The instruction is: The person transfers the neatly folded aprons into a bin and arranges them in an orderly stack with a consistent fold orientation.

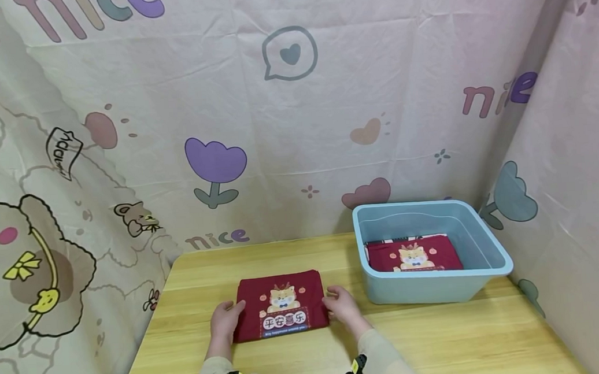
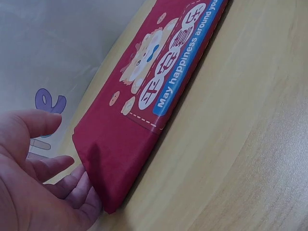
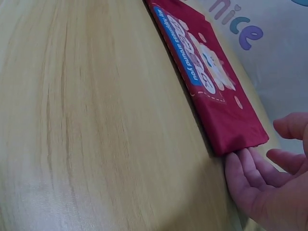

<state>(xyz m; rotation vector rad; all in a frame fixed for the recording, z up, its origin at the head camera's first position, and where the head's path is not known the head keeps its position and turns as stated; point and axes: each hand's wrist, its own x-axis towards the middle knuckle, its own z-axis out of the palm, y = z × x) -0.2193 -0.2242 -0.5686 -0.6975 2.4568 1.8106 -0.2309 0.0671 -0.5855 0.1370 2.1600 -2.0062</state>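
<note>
A folded dark-red cloth (image 1: 307, 291) lies flat on the wooden table, with a cartoon animal, round white characters and a blue strip on its front. At its left edge is my left hand (image 1: 224, 321); in the left wrist view, its lower fingers (image 2: 79, 190) reach under the edge while the thumb stays raised and apart. My right hand (image 1: 345, 306) is at the opposite edge. In the right wrist view, its fingertips (image 3: 246, 161) slip beneath the cloth's end, thumb lifted away. How far the fingers go under is hidden.
To the right stands a light-blue plastic bin (image 1: 416, 289) holding another folded red cloth (image 1: 382, 257) with a similar print. A printed fabric curtain (image 1: 297, 152) hangs behind the table (image 1: 291, 373) and along both sides.
</note>
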